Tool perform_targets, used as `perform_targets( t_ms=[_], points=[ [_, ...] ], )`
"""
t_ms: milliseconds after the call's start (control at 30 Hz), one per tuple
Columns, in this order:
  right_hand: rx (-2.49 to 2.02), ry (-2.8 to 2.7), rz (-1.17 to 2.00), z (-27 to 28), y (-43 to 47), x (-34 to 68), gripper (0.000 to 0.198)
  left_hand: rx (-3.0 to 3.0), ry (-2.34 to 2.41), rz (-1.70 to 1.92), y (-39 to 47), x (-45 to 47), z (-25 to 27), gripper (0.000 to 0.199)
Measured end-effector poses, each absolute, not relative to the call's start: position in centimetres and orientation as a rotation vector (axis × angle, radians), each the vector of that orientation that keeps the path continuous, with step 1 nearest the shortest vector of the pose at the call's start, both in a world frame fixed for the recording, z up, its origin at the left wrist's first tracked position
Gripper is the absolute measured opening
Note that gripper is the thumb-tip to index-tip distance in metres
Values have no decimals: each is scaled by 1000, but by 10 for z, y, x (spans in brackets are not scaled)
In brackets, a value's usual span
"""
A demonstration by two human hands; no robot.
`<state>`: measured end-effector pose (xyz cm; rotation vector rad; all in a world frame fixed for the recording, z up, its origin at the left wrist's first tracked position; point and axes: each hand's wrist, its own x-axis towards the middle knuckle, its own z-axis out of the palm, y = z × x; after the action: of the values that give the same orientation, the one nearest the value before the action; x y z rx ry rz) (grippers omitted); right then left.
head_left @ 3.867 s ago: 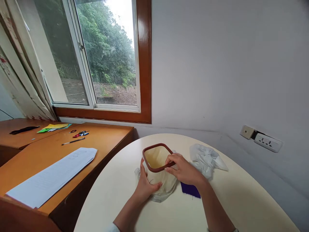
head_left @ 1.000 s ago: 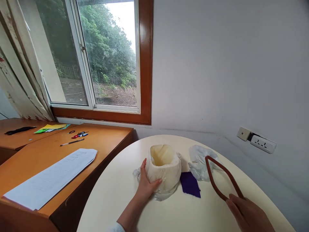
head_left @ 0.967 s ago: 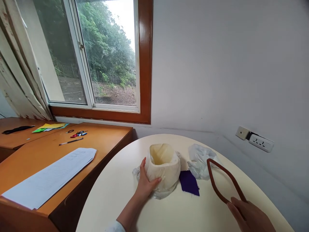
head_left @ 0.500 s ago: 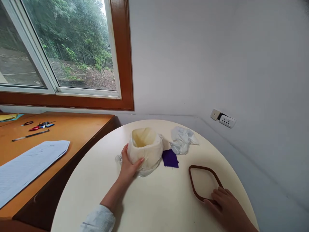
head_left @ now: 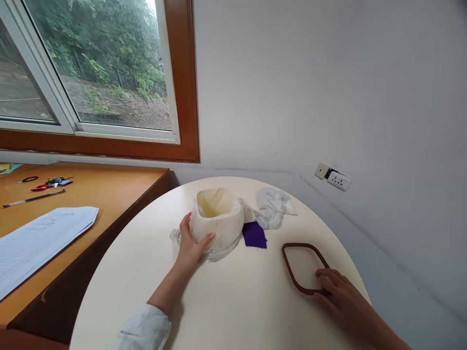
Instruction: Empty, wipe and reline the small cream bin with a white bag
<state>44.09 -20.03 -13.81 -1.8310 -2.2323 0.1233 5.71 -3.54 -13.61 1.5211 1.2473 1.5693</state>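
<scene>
A small cream bin (head_left: 219, 228) stands upright on the round table, lined with a thin clear plastic bag that is folded over its rim and bunches at the base. My left hand (head_left: 190, 243) grips its near left side, thumb across the front and fingers around the side. On the right, a brown rounded-square ring (head_left: 288, 267) lies flat on the table. Curled over its near right corner is my right hand (head_left: 339, 291), partly hiding that corner. Between bin and ring lies a purple cloth square (head_left: 254, 235). Behind the cloth is a crumpled whitish plastic bag (head_left: 273, 208).
The round cream table (head_left: 233, 311) reaches nearly to the wall, which carries a socket (head_left: 339, 180). To the left, a wooden desk (head_left: 120, 182) holds papers (head_left: 47, 238), a pen (head_left: 34, 198) and keys (head_left: 54, 182). Above the desk is a window.
The view has shifted slightly. My left hand stays on the bin, and my right hand remains at the ring's near right corner with its fingers slightly shifted.
</scene>
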Motion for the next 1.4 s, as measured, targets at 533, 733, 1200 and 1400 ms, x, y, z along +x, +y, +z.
perform_targets(
  t_ms=[533,733,1200,1400],
  points=[
    [-1832,-2331,-152,-135,-201,465,14,1529,1322,1503,-32,54,-145,77],
    [-1748,-2247,-180,-123,-190,445,15,1508,1287,1507,-32,56,-143,76],
    [-1246,-1642,48,-11,-48,304,19,1647,1509,1493,-30,53,-145,68],
    [-1722,-1695,285,-49,9,277,35,1783,1551,1487,-29,53,-146,60]
  ],
)
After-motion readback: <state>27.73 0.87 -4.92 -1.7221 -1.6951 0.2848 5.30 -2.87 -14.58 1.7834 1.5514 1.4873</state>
